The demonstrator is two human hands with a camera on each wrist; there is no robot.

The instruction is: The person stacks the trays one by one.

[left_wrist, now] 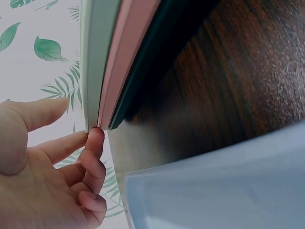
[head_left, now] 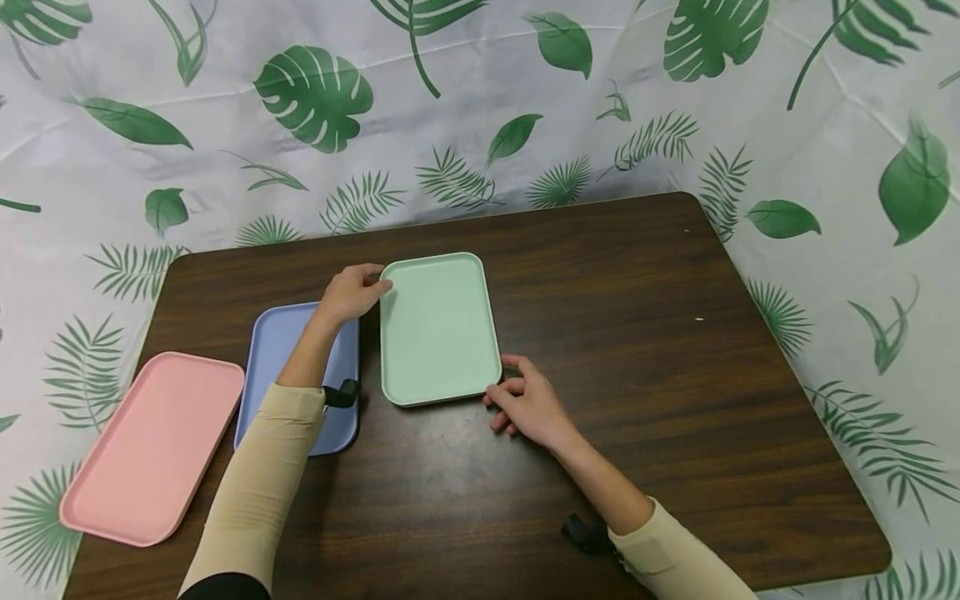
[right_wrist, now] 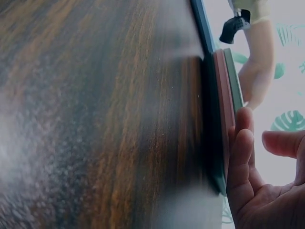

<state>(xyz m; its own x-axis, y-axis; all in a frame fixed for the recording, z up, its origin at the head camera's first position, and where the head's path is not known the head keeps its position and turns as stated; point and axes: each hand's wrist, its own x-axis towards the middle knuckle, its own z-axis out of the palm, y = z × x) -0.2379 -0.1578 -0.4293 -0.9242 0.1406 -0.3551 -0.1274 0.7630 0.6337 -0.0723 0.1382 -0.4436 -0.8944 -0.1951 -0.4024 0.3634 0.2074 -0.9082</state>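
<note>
A light green tray (head_left: 438, 329) lies on top of a stack. Beneath it the left wrist view shows the edges of a pink tray (left_wrist: 120, 62) and a dark green tray (left_wrist: 142, 62). At the stack's far left corner, my left hand (head_left: 348, 293) touches the edge with its fingertips (left_wrist: 95, 138); its thumb stands apart from the tray in the left wrist view. My right hand (head_left: 532, 408) is at the near right corner, its fingers (right_wrist: 242, 148) against the stack's side. The right thumb (right_wrist: 281, 143) is held away from the trays.
To the left of the stack lies a blue tray (head_left: 330, 425), partly hidden under my left forearm. Farther left, a pink tray (head_left: 153, 450) lies askew at the table's left edge. A leaf-patterned cloth (head_left: 450, 125) hangs behind the dark wooden table (head_left: 637, 333).
</note>
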